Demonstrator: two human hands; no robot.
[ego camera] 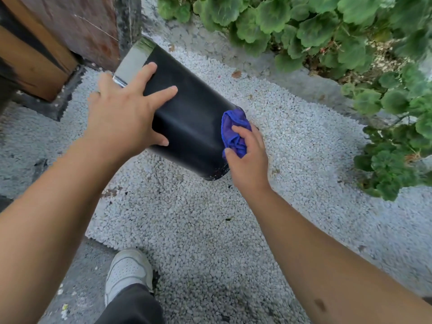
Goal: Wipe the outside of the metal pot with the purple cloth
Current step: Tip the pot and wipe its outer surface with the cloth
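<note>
Low in the frame a white sneaker (pixel 127 272) and a dark trouser leg (pixel 133 305) stand on pale gravel paving (pixel 198 230). Above them, at centre frame, the right hand (pixel 249 160) grips a crumpled purple cloth (pixel 235 133) against the lower end of a dark, shiny metal pot (pixel 191 120) tilted on its side, while the left hand (pixel 126 111) presses spread fingers on its upper wall. Beyond, green round-leaved plants (pixel 327 31) fill the upper right and a brown wooden panel (pixel 35 54) the upper left.

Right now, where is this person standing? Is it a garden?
Probably yes, an outdoor garden or yard path. White gravel covers the ground, leafy green plants grow along its edge, and a weathered wooden structure stands nearby.
</note>
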